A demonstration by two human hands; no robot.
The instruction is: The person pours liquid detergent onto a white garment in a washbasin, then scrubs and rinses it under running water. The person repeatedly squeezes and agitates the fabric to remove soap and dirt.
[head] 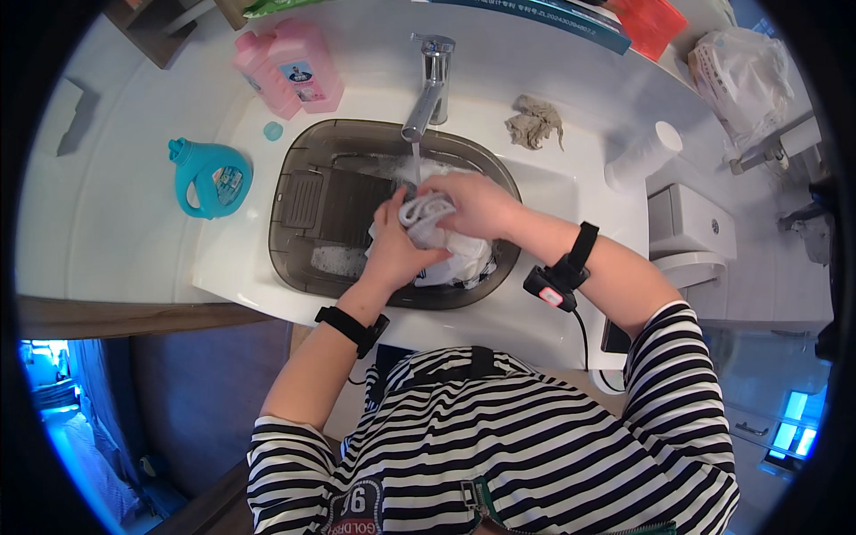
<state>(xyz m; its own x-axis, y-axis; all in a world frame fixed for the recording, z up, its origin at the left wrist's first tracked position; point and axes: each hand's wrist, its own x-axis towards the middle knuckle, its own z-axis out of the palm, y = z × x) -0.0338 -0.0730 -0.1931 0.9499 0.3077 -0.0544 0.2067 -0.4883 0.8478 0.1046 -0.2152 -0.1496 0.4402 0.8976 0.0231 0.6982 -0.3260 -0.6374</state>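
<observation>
Both hands hold a bunched grey-white cloth [426, 217] over a dark translucent washbasin [284, 267]. My left hand [394, 244] grips its left side, and my right hand [468, 200] grips its upper right side. Just behind them, water runs from a chrome faucet [428, 100] into the basin. Under the hands lies a heap of wet white cloth [461, 261], partly with a black pattern. A ribbed washboard part [304, 200] shows at the basin's left, with suds beside it. The hands hide part of the heap.
The basin sits in a white sink counter [227, 267]. At left stand a teal detergent bottle [212, 179] and pink bottles [311, 70] near a small teal cap [273, 130]. A crumpled grey-brown cloth [535, 122] and a white cylindrical container [645, 157] are behind right.
</observation>
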